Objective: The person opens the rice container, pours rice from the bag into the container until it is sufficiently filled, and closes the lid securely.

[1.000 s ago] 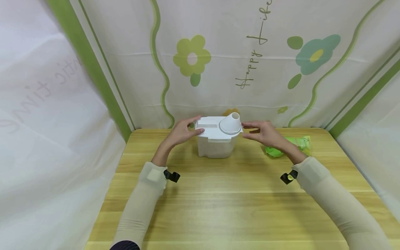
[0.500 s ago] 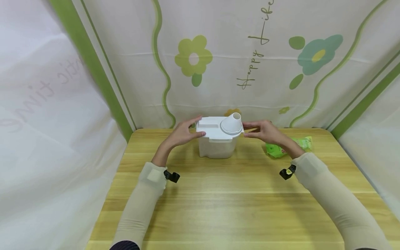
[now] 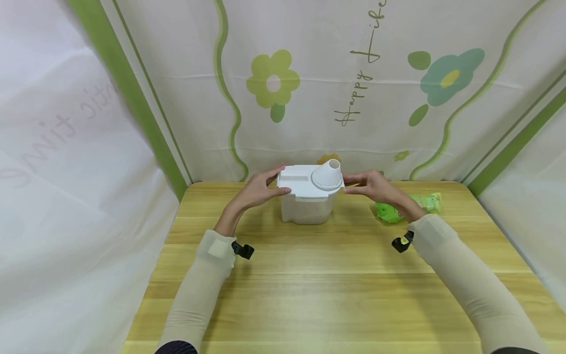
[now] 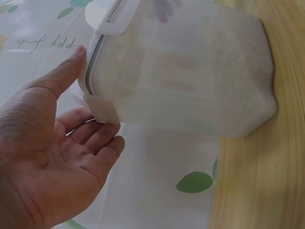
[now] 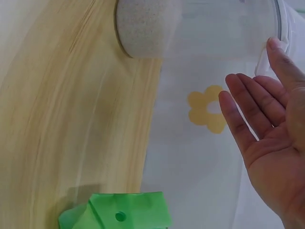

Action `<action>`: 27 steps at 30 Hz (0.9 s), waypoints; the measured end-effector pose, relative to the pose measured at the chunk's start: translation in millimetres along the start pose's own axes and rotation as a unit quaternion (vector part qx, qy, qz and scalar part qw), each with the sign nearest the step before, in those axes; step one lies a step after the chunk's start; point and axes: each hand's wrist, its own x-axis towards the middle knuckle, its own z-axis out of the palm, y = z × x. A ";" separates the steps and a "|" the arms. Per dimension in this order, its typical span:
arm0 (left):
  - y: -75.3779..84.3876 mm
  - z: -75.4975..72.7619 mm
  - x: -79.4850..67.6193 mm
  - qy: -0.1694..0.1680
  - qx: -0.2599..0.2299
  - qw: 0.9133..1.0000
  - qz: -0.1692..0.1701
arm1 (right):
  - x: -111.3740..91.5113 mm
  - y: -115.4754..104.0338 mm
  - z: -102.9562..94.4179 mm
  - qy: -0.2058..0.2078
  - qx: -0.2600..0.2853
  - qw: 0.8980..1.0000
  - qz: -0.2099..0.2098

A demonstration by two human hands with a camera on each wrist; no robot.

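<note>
A translucent storage container stands upright near the table's back edge. Its white lid is on and carries a cone-shaped white cap at the right end. Pale, grainy contents fill its lower part in the right wrist view. My left hand holds the lid's left end, thumb at the front edge and fingers bent under the end piece. At the right end my right hand touches the lid edge with its thumb. The right fingers are fairly straight, some tips close to the end piece; firm contact is unclear.
A green plastic packet lies on the wooden table, to the right behind my right forearm. Directly behind the container hangs a white curtain with printed flowers. More curtain encloses the left and right sides.
My right wrist and forearm have shifted slightly left, while the right fingers stay at the lid's right end. The left hand and the container look nearly unmoved.
</note>
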 end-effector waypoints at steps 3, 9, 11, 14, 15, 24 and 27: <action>-0.6 0.4 0.4 0.008 -0.003 1.000 0.004 | 0.7 2.3 1.8 0.002 0.023 1.000 0.001; -3.5 0.4 0.4 0.014 -0.009 1.000 0.007 | 0.7 9.9 7.7 0.020 0.070 0.997 -0.010; -2.8 0.4 -0.1 0.014 -0.006 1.000 0.005 | 0.8 13.2 9.9 0.028 0.076 0.997 -0.016; -2.1 0.4 -0.6 0.014 0.002 1.000 0.002 | 1.1 17.0 13.1 0.039 0.092 0.995 -0.021; -2.0 0.4 -0.7 0.014 0.003 1.000 0.002 | 1.2 17.9 14.2 0.044 0.098 0.994 -0.021; -3.0 0.1 -0.4 0.006 0.005 1.000 0.004 | -1.1 20.6 25.1 0.060 0.124 0.990 -0.009; -3.0 0.6 0.0 0.005 -0.001 1.000 0.004 | -2.3 21.0 26.0 0.065 0.126 0.990 -0.008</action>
